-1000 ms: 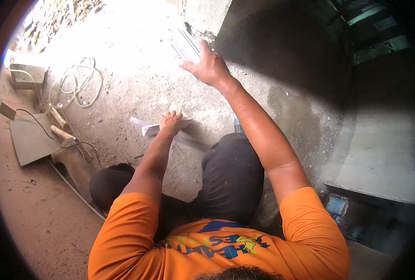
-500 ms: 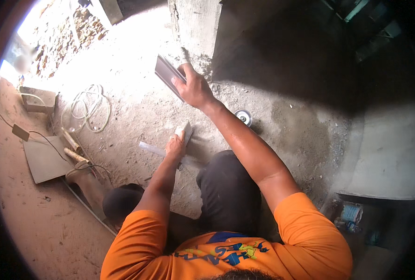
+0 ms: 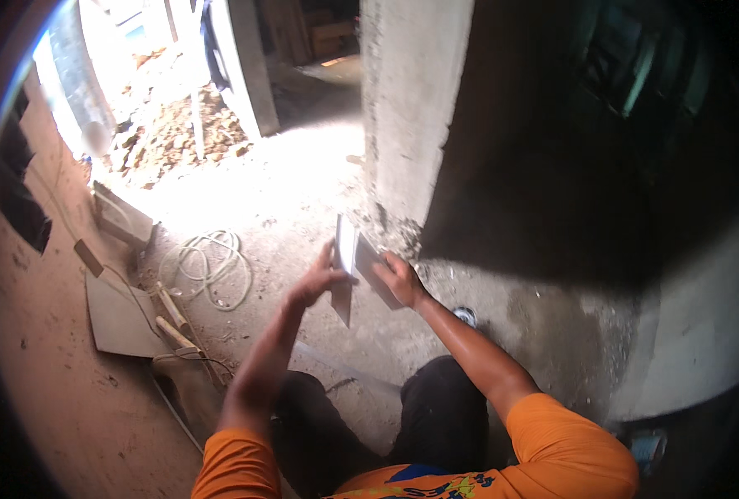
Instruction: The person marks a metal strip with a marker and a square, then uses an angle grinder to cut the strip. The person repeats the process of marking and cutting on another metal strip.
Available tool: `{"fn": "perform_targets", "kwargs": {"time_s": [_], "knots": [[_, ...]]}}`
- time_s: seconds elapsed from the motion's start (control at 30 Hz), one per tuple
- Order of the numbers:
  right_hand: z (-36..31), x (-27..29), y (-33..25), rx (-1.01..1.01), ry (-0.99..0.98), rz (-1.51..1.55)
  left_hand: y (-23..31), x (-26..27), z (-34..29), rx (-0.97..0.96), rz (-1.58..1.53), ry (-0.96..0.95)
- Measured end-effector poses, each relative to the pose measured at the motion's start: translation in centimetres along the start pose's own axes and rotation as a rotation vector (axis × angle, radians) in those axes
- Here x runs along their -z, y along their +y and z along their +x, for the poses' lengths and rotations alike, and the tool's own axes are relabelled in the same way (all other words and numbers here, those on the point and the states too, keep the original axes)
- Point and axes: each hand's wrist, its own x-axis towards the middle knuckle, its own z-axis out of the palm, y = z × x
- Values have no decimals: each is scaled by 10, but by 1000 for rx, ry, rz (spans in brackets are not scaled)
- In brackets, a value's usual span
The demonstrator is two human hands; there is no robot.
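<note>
Orange shirt [image 3: 565, 445], blue-yellow print [image 3: 462, 484]; dark trousers [image 3: 446, 407]; greyish panels [image 3: 378, 279]; off-white cord [image 3: 247, 279]; grey pillar [image 3: 415, 100].

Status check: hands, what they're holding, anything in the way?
Left hand gripping one flat piece. Right hand gripping a second flat piece, close beside the first; contact unclear. Coiled cord on floor, leftward, apart from hands.

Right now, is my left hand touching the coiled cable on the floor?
Apart. The head view shows dusty floor between your left hand and the coiled cable.

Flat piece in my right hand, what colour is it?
The flat piece in your right hand looks greyish brown, seen best in the head view.
</note>
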Motion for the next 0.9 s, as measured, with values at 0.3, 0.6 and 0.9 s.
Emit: {"fn": "perform_targets", "kwargs": {"time_s": [0.3,0.6,0.9], "knots": [[9,-32,-21,-17,-331,-105,-2,-6,-75,-4,-300,129],[-11,27,-106,-274,-424,601,61,-15,-113,-133,-93,65],[-48,7,-164,-238,-291,20,57,-59,-119,-375,557,423]]}}
